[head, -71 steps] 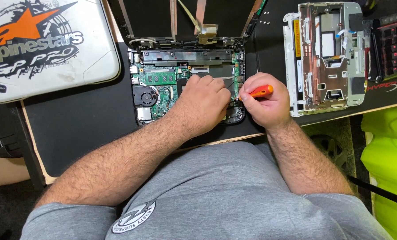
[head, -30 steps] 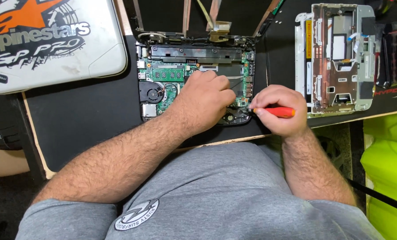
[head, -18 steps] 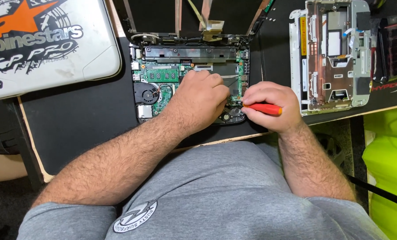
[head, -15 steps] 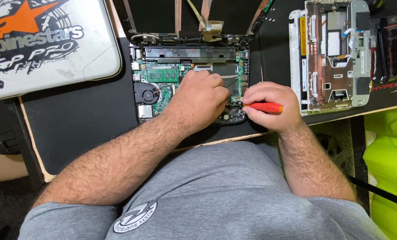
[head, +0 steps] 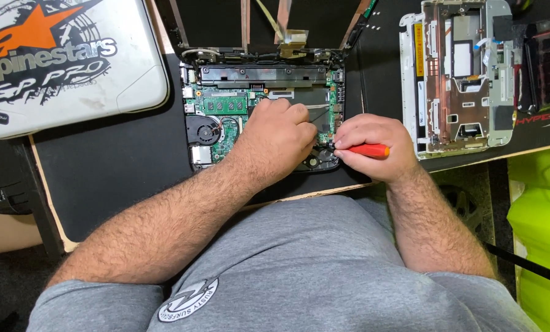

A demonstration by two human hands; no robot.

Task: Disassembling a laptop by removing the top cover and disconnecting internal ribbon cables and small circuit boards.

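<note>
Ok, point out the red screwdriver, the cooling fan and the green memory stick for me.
red screwdriver (head: 373,150), head view, on its handle.
cooling fan (head: 202,131), head view, on its hub.
green memory stick (head: 224,105), head view, on its middle.

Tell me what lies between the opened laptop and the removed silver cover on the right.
In the head view, only bare black mat lies between the opened laptop and the silver cover; lower down, the right hand reaches across it.

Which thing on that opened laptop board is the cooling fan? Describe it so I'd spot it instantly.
Start at the opened laptop in the middle of the black mat. On its green board, go to the left side, left of the left hand. The fan is the only round black part there, with visible blades.
</note>
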